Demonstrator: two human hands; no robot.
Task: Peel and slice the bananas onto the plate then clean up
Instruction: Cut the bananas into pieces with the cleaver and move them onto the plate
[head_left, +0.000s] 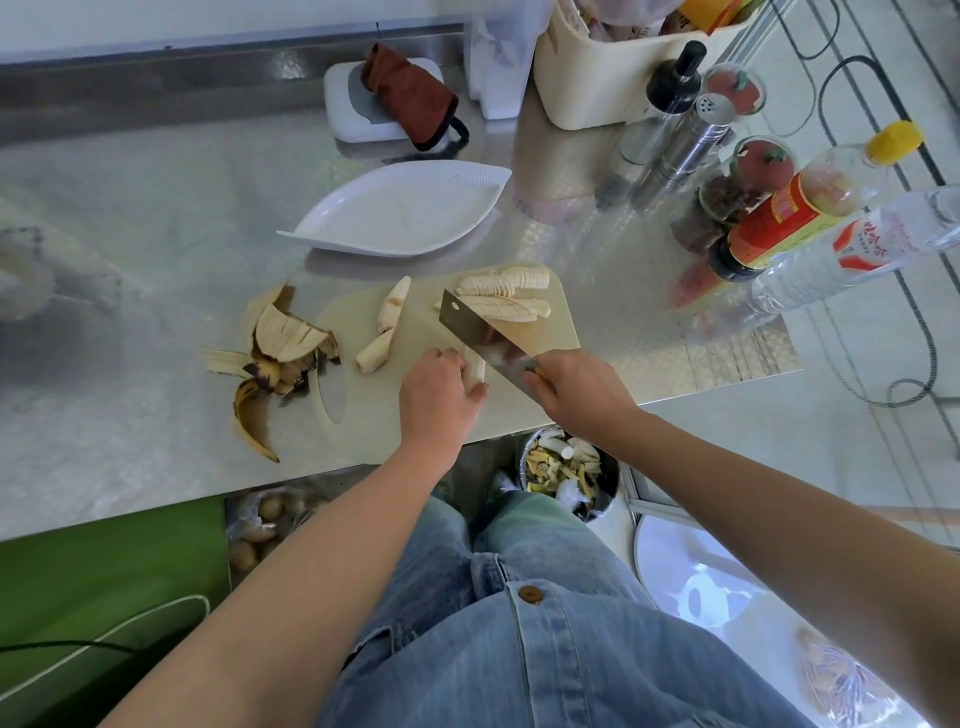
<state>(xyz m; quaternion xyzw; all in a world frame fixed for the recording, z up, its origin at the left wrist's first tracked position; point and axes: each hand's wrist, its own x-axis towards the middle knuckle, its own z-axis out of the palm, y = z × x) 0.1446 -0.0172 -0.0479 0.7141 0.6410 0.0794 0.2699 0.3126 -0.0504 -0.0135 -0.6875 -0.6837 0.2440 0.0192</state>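
item: peeled banana piece (475, 371), near edge of cutting board (415, 410). my left hand (439, 397) pinches it; my right hand (576, 387) grips cleaver (480, 335). advice: curl fingertips back, slice thin, even.

Pale cream banana pieces (387, 332) on a beige cutting board (415, 410), brown-spotted yellow peels (270, 358), white plate (400, 213), silver textured counter (156, 208).

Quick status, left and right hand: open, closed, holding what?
Left hand: closed on the peeled banana piece, steadying it on the cutting board.
Right hand: closed on the cleaver, by its handle.
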